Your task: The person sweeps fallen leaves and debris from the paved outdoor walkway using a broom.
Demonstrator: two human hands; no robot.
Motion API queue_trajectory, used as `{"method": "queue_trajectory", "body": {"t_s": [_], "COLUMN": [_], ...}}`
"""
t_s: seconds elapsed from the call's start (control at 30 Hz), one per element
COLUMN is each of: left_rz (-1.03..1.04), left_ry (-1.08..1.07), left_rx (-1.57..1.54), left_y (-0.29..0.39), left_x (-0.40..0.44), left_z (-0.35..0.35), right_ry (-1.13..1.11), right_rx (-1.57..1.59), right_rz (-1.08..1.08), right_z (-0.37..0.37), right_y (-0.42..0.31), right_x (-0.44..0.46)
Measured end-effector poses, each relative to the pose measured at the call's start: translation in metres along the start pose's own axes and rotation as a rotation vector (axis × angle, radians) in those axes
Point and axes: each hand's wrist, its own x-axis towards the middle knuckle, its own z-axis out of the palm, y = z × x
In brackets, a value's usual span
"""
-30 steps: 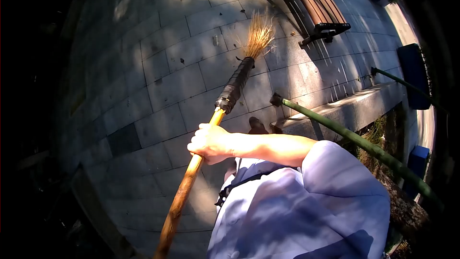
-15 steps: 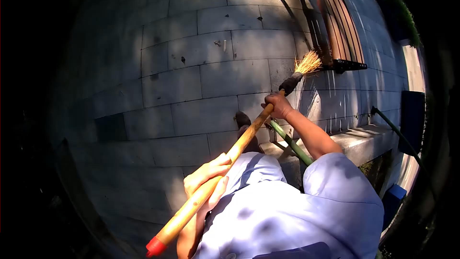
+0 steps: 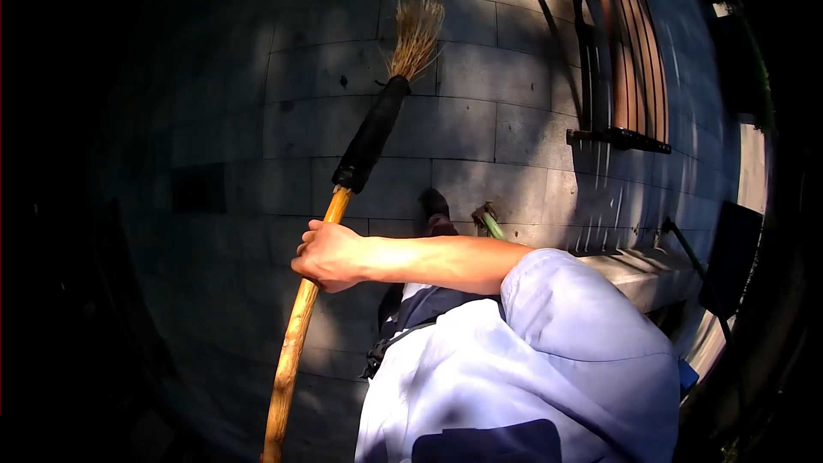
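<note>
My right hand (image 3: 330,255) is closed around the wooden handle of a broom (image 3: 296,334), with the arm stretched across in front of my body. Above the hand, a black wrapping (image 3: 373,133) binds the handle to the straw bristles (image 3: 416,37). The bristles point toward the far side of the paving; whether they touch it I cannot tell. At the bottom edge the lower handle runs out of view. My left hand does not show.
A slatted wooden bench (image 3: 630,60) stands at the upper right. A green pole (image 3: 491,223) shows by my shoe (image 3: 435,203). To the right are a stone ledge (image 3: 651,274) and a dark bin-like box (image 3: 733,249). Dry leaves lie on the paving slabs (image 3: 467,73).
The broom has swung left, away from the bench, with my right hand on it. My left hand, earlier on the lower handle, has gone out of view.
</note>
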Motion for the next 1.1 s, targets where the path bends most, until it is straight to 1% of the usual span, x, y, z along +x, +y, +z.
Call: {"method": "queue_trajectory", "body": {"t_s": [0.03, 0.07, 0.13, 0.17, 0.2, 0.27, 0.33, 0.37, 0.4, 0.47, 0.53, 0.57, 0.6, 0.67, 0.77, 0.8, 0.87, 0.93, 1.03, 1.07, 1.1], "left_rz": [-0.037, -0.088, -0.289, -0.383, -0.406, -0.569, -0.680, -0.584, -0.582, -0.507, -0.591, -0.557, -0.482, -0.377, -0.281, -0.267, -0.247, -0.241, -0.289, -0.294, -0.284], "left_ry": [0.018, 0.018, -0.063, -0.135, -0.003, 0.021, 0.128, 0.074, 0.110, 0.133, 0.252, 0.312, 0.357, 0.427, 0.542, 0.584, 0.641, 0.657, 0.516, 0.429, 0.301], "left_rx": [-0.025, -0.069, -0.211, -0.266, -0.603, -0.668, -0.674, -0.645, -0.639, -0.476, 0.009, 0.125, 0.163, 0.221, 0.229, 0.211, 0.139, 0.015, -0.247, -0.319, -0.504], "left_y": [-0.005, -0.012, -0.036, -0.041, -0.057, -0.047, -0.043, -0.040, -0.041, -0.036, -0.009, 0.004, 0.015, 0.037, 0.046, 0.042, 0.023, -0.020, -0.085, -0.093, -0.100], "left_x": [-0.007, -0.011, -0.024, -0.020, -0.014, -0.004, -0.024, -0.025, -0.039, -0.084, -0.119, -0.130, -0.140, -0.158, -0.187, -0.195, -0.187, -0.188, -0.143, -0.113, -0.084], "left_z": [-0.010, -0.011, 0.001, 0.021, 0.059, 0.102, 0.117, 0.109, 0.088, 0.026, -0.020, -0.027, -0.027, -0.026, -0.041, -0.050, -0.062, -0.067, -0.040, -0.020, 0.005], "right_ry": [-0.022, -0.122, -0.243, -0.259, -0.305, -0.419, -0.409, -0.447, -0.462, -0.372, -0.414, -0.407, -0.396, -0.318, -0.234, -0.295, -0.330, -0.247, -0.295, -0.300, -0.306], "right_rx": [0.044, 0.030, 0.028, 0.010, 0.037, -0.024, -0.007, 0.013, 0.030, 0.029, 0.037, 0.051, 0.056, 0.151, 0.103, 0.023, -0.049, -0.091, -0.127, -0.139, -0.177], "right_rz": [0.036, 0.102, 0.218, 0.255, 0.334, 0.438, 0.395, 0.398, 0.383, 0.134, -0.023, -0.096, -0.173, -0.258, -0.323, -0.324, -0.279, -0.187, 0.028, 0.105, 0.207], "right_z": [-0.003, -0.002, 0.004, 0.015, 0.026, 0.033, 0.056, 0.064, 0.080, 0.110, 0.129, 0.147, 0.160, 0.171, 0.151, 0.143, 0.119, 0.104, 0.075, 0.064, 0.052], "right_y": [-0.009, -0.014, -0.007, 0.002, 0.014, 0.025, 0.037, 0.034, 0.024, -0.006, -0.044, -0.054, -0.056, -0.050, -0.066, -0.079, -0.098, -0.099, -0.064, -0.044, -0.023], "right_x": [-0.015, -0.032, -0.080, -0.108, -0.131, -0.164, -0.186, -0.179, -0.164, -0.116, -0.050, -0.024, 0.004, 0.049, 0.076, 0.078, 0.063, 0.028, -0.033, -0.053, -0.072]}}
